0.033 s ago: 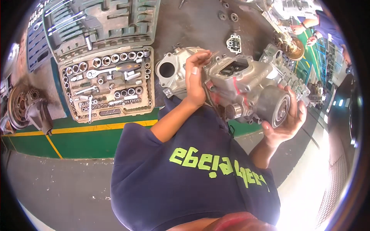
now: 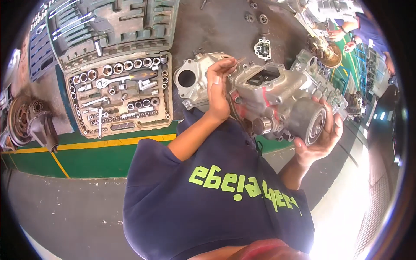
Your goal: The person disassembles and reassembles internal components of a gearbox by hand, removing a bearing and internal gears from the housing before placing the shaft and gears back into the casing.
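Observation:
A cast metal housing (image 2: 277,86) with red marks, a rectangular opening and a large round end piece (image 2: 314,123) sits in front of me. My left hand (image 2: 218,91) grips its left side, fingers bent along the edge. My right hand (image 2: 320,138) is wrapped round the round end piece, thumb underneath and fingers over the far side. Just left of my left hand is another cast housing (image 2: 195,76) with a round port. More cast aluminium parts (image 2: 305,63) lie behind the held housing.
An open socket-set case (image 2: 110,45) lies at left, beside a blue tray (image 2: 39,60) and brake and axle parts (image 2: 24,119). Small gears (image 2: 262,19) and a valve plate (image 2: 263,49) lie behind. At upper right, another person's hands (image 2: 337,34) are near a hub assembly (image 2: 329,56).
The view has shifted very slightly. My hands and the housing are otherwise in the same positions.

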Motion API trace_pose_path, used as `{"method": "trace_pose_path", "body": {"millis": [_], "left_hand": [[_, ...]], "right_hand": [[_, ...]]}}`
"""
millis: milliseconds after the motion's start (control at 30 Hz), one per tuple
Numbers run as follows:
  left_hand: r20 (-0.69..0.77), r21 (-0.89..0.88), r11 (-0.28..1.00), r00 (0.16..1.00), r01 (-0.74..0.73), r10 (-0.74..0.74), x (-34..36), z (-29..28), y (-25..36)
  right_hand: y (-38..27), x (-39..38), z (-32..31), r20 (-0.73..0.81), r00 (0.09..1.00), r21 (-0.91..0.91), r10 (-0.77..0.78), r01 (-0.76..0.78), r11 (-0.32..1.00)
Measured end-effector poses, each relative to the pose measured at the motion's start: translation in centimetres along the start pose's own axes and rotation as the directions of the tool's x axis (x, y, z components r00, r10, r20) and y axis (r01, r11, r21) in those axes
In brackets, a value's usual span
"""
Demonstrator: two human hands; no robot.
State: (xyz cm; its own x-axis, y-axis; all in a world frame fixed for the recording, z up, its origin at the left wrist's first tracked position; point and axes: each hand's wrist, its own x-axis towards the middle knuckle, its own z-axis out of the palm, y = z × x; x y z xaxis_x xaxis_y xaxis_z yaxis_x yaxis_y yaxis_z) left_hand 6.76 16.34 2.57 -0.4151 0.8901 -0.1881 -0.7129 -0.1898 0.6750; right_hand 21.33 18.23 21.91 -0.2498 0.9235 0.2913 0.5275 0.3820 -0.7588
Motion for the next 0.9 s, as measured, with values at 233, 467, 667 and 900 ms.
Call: {"method": "trace_pose_path", "body": {"millis": [233, 467, 667, 900], "left_hand": [[0.132, 0.087, 0.996, 0.991, -0.025, 0.013, -0.4, -0.5, -0.2], [0.124, 0.184, 0.983, 0.992, -0.004, -0.019, -0.6, -0.3, -0.3], [0.167, 0.242, 0.963, 0.983, -0.117, 0.077, -1.0, -0.1, -0.8], [0.203, 0.319, 0.938, 0.976, -0.137, 0.073, -1.0, -0.8, -1.0]], "right_hand": [[0.6, -0.5, 1.0, -0.123, 0.992, -0.052, 0.036, -0.043, 0.998], [1.2, -0.6, 3.0, -0.179, 0.978, -0.007, 0.103, -0.106, 0.994], [1.9, 0.3, 1.4, -0.067, 0.995, 0.135, 0.074, -0.065, 0.989], [2.0, -0.4, 1.8, -0.097, 0.993, 0.124, 0.07, -0.058, 0.991]]}}
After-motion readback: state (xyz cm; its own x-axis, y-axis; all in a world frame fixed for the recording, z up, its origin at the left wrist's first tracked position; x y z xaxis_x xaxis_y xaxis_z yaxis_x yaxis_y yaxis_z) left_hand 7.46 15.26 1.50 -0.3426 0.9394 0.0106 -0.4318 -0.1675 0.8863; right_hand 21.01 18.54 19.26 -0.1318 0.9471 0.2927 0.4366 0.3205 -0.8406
